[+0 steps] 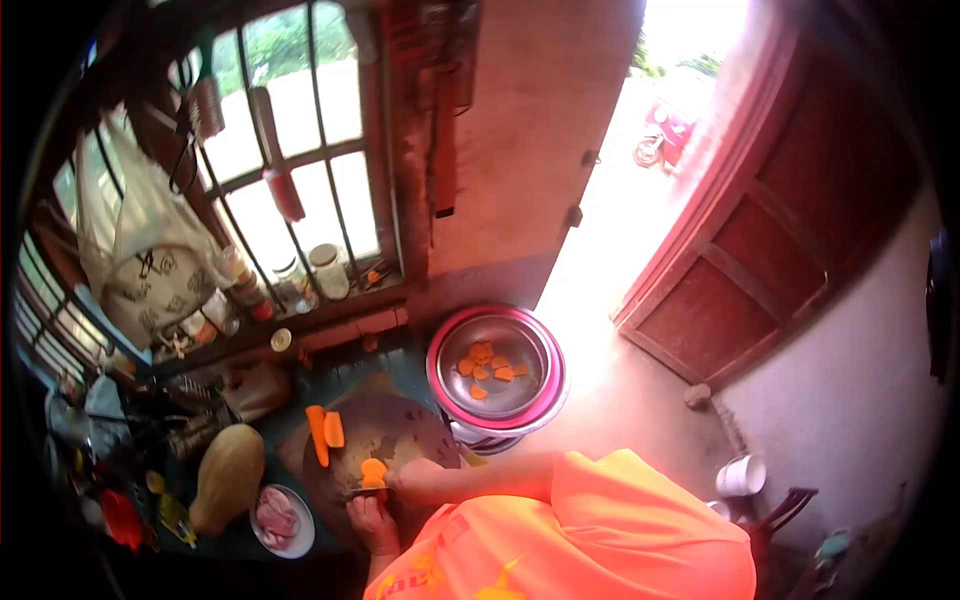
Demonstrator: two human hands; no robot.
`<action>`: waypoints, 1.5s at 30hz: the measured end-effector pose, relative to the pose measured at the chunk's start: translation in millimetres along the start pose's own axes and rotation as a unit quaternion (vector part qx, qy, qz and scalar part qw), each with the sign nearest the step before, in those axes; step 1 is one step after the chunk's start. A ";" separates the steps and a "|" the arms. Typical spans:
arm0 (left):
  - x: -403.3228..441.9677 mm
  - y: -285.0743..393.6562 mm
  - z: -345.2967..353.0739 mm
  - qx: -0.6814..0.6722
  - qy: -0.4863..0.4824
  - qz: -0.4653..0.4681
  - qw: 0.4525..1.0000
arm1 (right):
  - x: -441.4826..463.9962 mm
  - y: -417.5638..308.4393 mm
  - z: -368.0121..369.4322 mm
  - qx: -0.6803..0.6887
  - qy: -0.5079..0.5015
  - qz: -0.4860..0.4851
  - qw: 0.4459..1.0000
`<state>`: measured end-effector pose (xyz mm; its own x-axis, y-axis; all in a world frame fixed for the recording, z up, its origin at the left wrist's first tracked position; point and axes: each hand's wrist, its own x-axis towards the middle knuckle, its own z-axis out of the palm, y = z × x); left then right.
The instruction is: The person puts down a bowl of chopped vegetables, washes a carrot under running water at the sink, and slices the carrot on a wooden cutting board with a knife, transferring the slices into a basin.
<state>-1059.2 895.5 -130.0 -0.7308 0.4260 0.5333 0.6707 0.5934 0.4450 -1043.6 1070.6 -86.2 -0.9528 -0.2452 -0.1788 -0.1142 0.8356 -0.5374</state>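
Observation:
My right hand [415,480] is closed at the near side of the round dark chopping board [395,420], with a knife [366,490] reaching left from it. Just below the blade, my left hand [370,515] has its fingers bent around a piece of carrot, mostly hidden. Cut carrot slices [373,470] lie against the far side of the blade. Farther left on the board rest a long carrot piece [317,435] and a shorter, thicker one [334,430]. Beyond the board, a metal basin [540,370] inside a pink one holds several carrot pieces [480,355].
A plate [302,540] of pale pink meat and a large tan gourd [228,475] sit left of the board. Jars [328,270] line the barred window's sill. A red wooden door [740,270] stands open at the right, with a white cup [740,475] nearby.

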 end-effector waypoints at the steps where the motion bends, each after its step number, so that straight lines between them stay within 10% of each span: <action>1: 0.7 -0.3 -1.1 -0.005 -0.012 -0.010 1.000 | 1.7 -1.1 5.2 0.001 0.017 0.004 1.000; 45: 8.5 6.1 8.5 -0.061 0.062 -0.077 0.993 | -10.7 28.2 -31.0 0.049 -0.062 0.012 0.997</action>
<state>-1062.4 908.6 -128.9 -0.8098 0.2447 0.5333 0.5680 0.5549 0.6079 -1045.3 1112.1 -73.9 -0.9122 -0.2897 -0.2896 -0.0584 0.7919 -0.6079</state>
